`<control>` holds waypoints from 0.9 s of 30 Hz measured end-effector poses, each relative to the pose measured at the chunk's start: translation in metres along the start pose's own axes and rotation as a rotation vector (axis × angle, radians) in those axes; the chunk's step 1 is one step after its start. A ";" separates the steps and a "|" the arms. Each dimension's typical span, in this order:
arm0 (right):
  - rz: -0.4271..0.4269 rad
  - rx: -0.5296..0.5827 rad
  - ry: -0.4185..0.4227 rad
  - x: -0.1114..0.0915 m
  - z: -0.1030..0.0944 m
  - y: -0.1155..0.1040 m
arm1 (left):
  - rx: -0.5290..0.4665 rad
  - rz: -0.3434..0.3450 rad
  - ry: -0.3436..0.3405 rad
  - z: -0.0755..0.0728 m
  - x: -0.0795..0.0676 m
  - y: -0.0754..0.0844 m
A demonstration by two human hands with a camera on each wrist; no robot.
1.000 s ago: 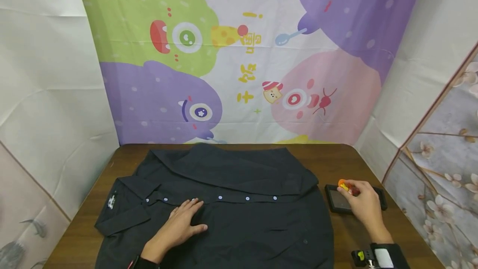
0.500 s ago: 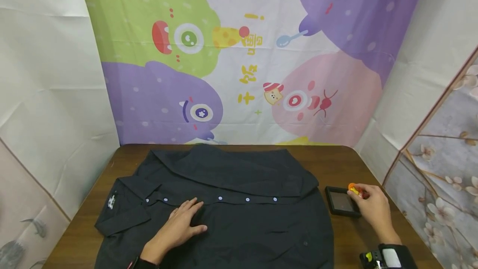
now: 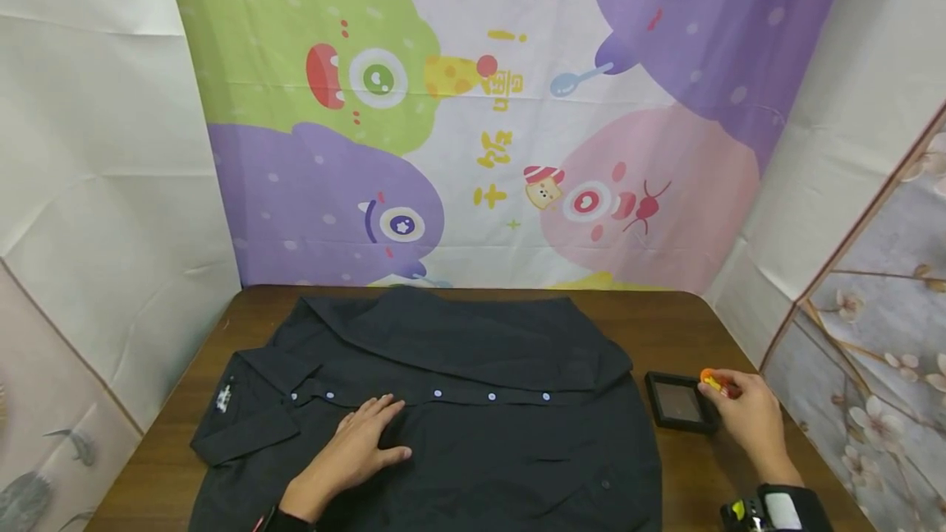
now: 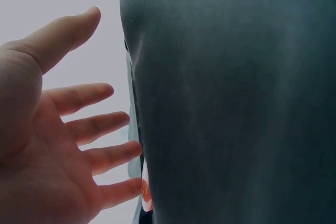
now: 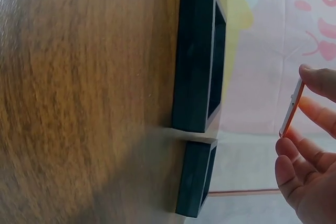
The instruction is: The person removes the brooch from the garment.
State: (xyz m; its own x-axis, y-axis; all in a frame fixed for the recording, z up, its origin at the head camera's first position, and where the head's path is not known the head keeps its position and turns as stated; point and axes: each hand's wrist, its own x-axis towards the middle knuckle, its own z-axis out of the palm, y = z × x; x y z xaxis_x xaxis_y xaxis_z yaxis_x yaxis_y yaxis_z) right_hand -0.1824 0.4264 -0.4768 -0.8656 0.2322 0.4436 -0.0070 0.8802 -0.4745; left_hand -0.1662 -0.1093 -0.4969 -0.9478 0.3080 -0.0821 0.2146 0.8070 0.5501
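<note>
A black button-up shirt (image 3: pixel 480 442) lies spread sideways over the table, its row of pale buttons running left to right. My left hand (image 3: pixel 353 448) rests on it near the button row with fingers spread, holding nothing. The left wrist view shows the same palm and straight fingers beside dark cloth (image 4: pixel 226 98). Between thumb and fingers, my right hand (image 3: pixel 755 417) pinches a small flat orange-and-yellow badge (image 3: pixel 711 378). In the right wrist view, this badge (image 5: pixel 292 109) appears edge-on, with a white back, raised above the tabletop. It is by the right edge of a shallow black tray (image 3: pixel 654 405).
Two black trays stand in a row in the right wrist view, a nearer one (image 5: pixel 191 61) and a second one (image 5: pixel 193 179); my right hand hides the second from the head view. Behind the brown table (image 3: pixel 658 314) hangs a cartoon-print cloth (image 3: pixel 473 245).
My right hand has shifted to the right with the badge, uncovering more of the first tray. My left hand has stayed in place on the shirt.
</note>
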 end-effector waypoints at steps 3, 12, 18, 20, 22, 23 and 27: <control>-0.001 -0.010 0.006 0.000 0.000 0.004 | 0.000 -0.001 0.003 -0.001 0.000 0.000; 0.059 0.024 -0.003 -0.001 0.003 0.026 | 0.010 -0.004 0.008 -0.001 -0.001 0.000; 0.095 0.008 -0.034 0.002 0.001 0.038 | -0.003 0.002 0.027 0.000 -0.003 -0.002; 0.109 -0.009 -0.054 0.003 0.000 0.041 | -0.003 0.008 0.029 0.000 -0.003 -0.002; 0.124 -0.023 -0.073 0.003 -0.001 0.044 | -0.003 0.011 0.030 -0.001 -0.004 -0.003; 0.131 -0.029 -0.082 0.004 -0.001 0.045 | -0.001 0.013 0.031 -0.002 -0.004 -0.003; 0.150 -0.056 -0.096 0.005 -0.002 0.050 | 0.002 0.018 0.039 -0.005 -0.003 -0.003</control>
State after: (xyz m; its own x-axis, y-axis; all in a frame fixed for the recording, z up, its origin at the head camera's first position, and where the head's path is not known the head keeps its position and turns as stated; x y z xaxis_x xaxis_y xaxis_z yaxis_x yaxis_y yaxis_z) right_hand -0.1861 0.4720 -0.4971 -0.8987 0.3246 0.2949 0.1516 0.8609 -0.4858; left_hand -0.1652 -0.1150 -0.4938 -0.9523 0.3025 -0.0397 0.2320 0.8025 0.5497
